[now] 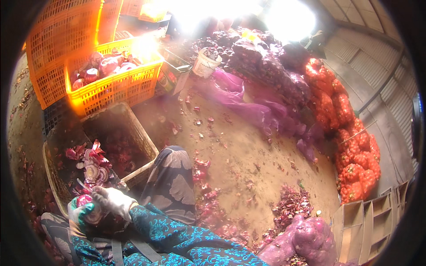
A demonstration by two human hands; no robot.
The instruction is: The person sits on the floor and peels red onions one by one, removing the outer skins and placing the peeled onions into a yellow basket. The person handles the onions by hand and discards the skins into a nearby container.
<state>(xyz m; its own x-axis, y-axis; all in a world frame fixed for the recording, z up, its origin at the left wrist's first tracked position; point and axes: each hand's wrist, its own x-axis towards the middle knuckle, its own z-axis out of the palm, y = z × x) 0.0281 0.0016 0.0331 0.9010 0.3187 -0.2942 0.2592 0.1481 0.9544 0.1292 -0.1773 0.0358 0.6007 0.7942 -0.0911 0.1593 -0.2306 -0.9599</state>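
My left hand (76, 214), in a white glove with a teal-green part, grips a red onion (84, 199) over my lap. Close against it, my right hand (114, 201) in a white glove is closed around a small knife (82, 184), its pale blade sticking out towards the upper left. The handle is hidden by the fingers. Just beyond both hands stands a grimy plastic bin (142, 128). Cut onion ends and red skins (95, 169) are heaped on a dark surface across the bin, with more skins down inside it.
A yellow crate (116, 96) of red onions stands beyond the bin, near stacked orange crates (50, 60). A white bucket (206, 63) and purple mesh (229, 86) lie farther off. Red net sacks (356, 166) line the right wall. A purple sack (313, 236) sits beside wooden compartments (352, 226).
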